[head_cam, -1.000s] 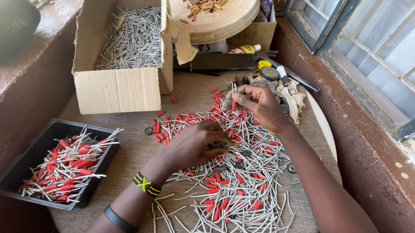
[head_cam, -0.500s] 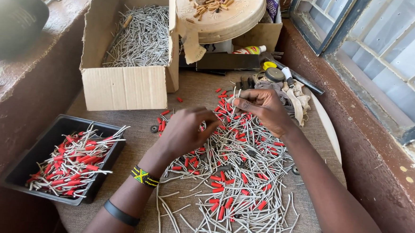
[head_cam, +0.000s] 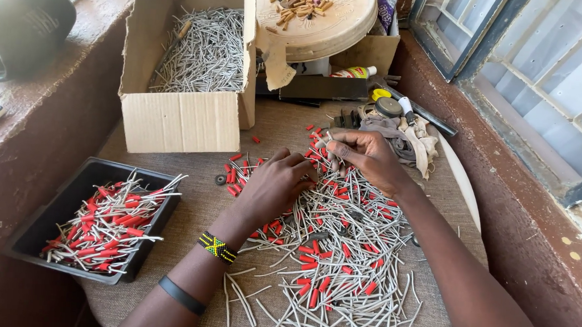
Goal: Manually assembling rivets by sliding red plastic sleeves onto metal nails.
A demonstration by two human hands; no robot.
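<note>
A big heap of thin grey metal pins (head_cam: 339, 252) mixed with short red sleeves (head_cam: 314, 259) covers the cloth-topped table. My left hand (head_cam: 278, 183) rests palm down on the heap's upper left part, fingers curled among red sleeves; whether it grips one I cannot tell. My right hand (head_cam: 364, 157) is raised just above the heap's far edge and pinches a single grey pin (head_cam: 327, 140) between thumb and fingers. My left wrist wears a beaded band and a black band.
A black tray (head_cam: 59, 218) at the left holds pins fitted with red sleeves. A cardboard box (head_cam: 180, 121) of bare grey pins stands behind. A round tan lid (head_cam: 324, 32) with small pieces, tools and a rag (head_cam: 412, 133) lie at the back right. A window frame runs along the right.
My left hand slid up and to the right across the heap, toward my right hand. My right hand stayed near the heap's far edge, still pinching a pin.
</note>
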